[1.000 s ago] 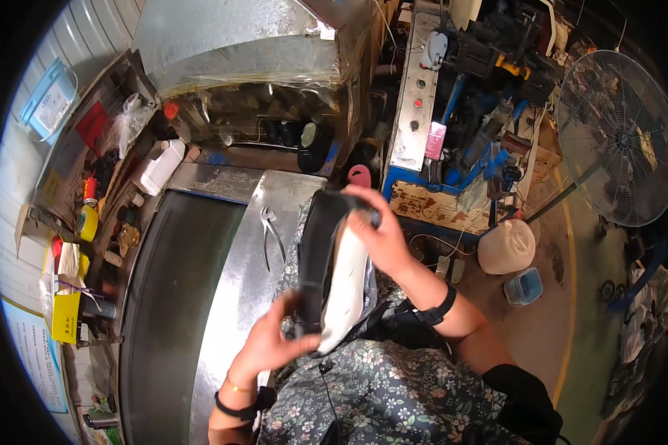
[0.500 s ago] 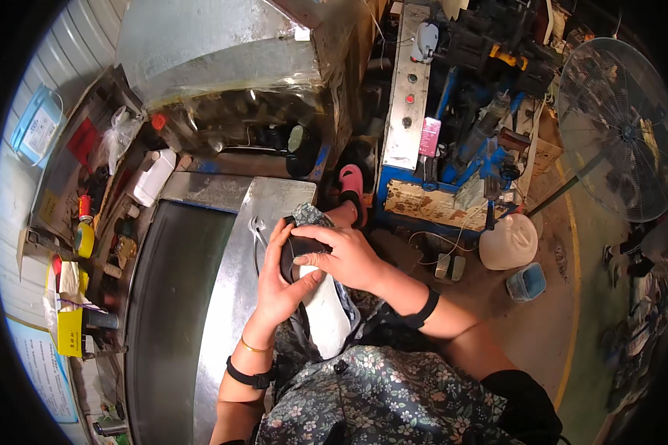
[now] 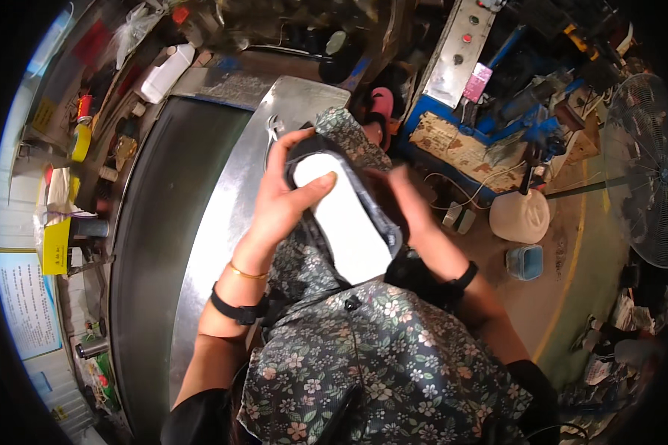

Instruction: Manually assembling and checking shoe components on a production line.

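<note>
A dark shoe upper (image 3: 346, 222) with a white, sole-shaped face turned up lies over my lap, slanting from upper left to lower right. My left hand (image 3: 286, 196) grips its far end, the thumb pressed on the white face and the fingers round the dark edge. Along the shoe upper's right side is my right hand (image 3: 417, 211), smeared by motion; its fingertips are blurred, and I cannot tell whether they touch it. Beneath lies my dark floral apron (image 3: 393, 348).
A metal ledge (image 3: 223, 200) with a wrench (image 3: 274, 130) borders a dark conveyor belt (image 3: 174, 215) on the left. To the right stand a blue machine (image 3: 453, 141), a whitish jug (image 3: 518, 215), a blue tub (image 3: 525, 262) and a large fan (image 3: 657, 174).
My right hand has come off the shoe upper's far end and moved right. The white face now shows much more fully. The whole view has shifted and turned.
</note>
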Available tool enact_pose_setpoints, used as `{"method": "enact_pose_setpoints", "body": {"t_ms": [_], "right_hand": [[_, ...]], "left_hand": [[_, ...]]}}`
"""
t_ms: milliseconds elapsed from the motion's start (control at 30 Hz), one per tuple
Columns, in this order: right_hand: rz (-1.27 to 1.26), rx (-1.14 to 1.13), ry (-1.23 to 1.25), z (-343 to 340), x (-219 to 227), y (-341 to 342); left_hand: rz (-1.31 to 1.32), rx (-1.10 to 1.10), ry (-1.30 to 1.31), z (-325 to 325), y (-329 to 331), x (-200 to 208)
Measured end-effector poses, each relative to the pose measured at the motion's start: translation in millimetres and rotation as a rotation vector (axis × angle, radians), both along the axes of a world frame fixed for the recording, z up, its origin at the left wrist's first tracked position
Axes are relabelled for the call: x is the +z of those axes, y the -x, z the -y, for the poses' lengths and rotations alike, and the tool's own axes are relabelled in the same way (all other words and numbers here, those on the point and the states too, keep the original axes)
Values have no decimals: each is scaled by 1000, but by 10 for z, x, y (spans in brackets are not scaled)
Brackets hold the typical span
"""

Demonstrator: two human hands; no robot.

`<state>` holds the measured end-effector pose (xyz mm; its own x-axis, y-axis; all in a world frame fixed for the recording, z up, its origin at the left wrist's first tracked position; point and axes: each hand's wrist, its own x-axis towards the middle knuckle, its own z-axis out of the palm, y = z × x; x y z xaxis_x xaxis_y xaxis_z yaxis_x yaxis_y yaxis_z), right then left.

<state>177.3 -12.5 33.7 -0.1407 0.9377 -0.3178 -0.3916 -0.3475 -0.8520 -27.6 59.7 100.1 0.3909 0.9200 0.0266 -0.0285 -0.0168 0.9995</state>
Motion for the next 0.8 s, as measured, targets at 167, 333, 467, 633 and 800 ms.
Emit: {"method": "enact_pose_setpoints", "body": {"t_ms": [167,333,467,633,800], "right_hand": [[544,159,-216,-18,34,200],[1549,-64,-642,-26,230,320],[2046,-102,-803,-146,360,453],[2153,-233,-784,-173,168,370],[279,7,-216,356,-512,-147]], "left_hand": [[84,-8,26,-56,7,-117],[47,-15,-60,-152,-46,-235],[-9,-8,-86,-254,-110,-233],[-138,1,-183,-315,-196,-238],[-98,-75,-156,-89,-83,-146]]}}
